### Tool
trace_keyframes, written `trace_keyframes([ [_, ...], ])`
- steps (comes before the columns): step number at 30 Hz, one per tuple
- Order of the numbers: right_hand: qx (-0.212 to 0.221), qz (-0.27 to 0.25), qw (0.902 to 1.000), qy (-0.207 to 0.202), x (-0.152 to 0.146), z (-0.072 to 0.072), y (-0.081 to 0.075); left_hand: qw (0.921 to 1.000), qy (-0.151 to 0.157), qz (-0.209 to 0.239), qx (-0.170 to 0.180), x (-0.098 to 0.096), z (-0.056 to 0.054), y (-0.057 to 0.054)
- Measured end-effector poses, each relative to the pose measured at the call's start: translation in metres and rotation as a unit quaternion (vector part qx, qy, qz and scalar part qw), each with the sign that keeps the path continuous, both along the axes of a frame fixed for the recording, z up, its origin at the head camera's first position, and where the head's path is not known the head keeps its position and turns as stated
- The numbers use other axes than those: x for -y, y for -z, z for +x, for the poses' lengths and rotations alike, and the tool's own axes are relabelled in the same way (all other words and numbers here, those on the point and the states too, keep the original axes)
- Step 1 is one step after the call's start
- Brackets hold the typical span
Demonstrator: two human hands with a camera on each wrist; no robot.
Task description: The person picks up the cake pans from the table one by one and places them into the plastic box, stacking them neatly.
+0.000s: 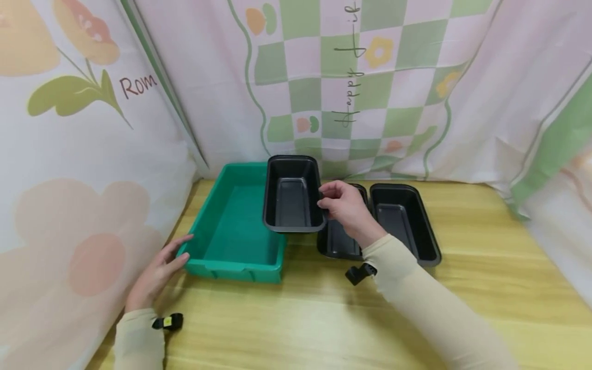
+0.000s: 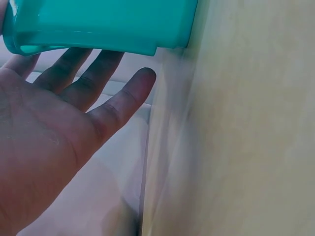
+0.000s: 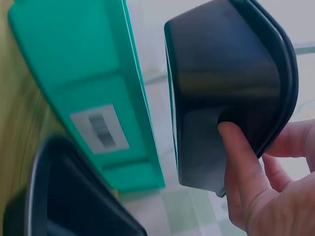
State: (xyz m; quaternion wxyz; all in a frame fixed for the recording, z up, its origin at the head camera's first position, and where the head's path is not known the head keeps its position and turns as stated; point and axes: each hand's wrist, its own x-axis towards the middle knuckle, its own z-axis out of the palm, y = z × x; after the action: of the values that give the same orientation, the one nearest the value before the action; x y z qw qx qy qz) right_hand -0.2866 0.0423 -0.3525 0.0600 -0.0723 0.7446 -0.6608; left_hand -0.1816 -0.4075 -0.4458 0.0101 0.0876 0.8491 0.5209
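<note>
My right hand (image 1: 347, 208) pinches the right rim of a black loaf pan (image 1: 292, 198), raised over the right side of a green plastic bin (image 1: 231, 268). In the right wrist view, thumb and fingers hold the rim of this pan (image 3: 221, 73), whose outer wall and base show. My left hand (image 1: 154, 275) touches the bin's near left corner. Seen from the left wrist, its fingers (image 2: 120, 105) are spread and fairly straight beside the bin (image 2: 98, 24); their tips are partly hidden.
Two more black loaf pans stand side by side on the wooden table: one (image 1: 339, 241) partly behind the right hand, another (image 1: 402, 221) to its right. Printed curtains (image 1: 222, 103) hang behind and at both sides. A white label (image 3: 101, 129) is on the bin's side.
</note>
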Motion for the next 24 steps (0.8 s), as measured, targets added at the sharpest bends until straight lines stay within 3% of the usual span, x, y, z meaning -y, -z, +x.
trace_keyframes([
  [15,0.041,-0.023,0.9988,-0.009,0.073,-0.019,0.010,0.9997,0.010,0.021,-0.003,0.000,-0.002,-0.002],
  [24,0.029,0.049,0.9980,-0.026,0.107,-0.025,0.014,0.9998,0.005,0.020,-0.001,0.001,-0.001,0.000],
])
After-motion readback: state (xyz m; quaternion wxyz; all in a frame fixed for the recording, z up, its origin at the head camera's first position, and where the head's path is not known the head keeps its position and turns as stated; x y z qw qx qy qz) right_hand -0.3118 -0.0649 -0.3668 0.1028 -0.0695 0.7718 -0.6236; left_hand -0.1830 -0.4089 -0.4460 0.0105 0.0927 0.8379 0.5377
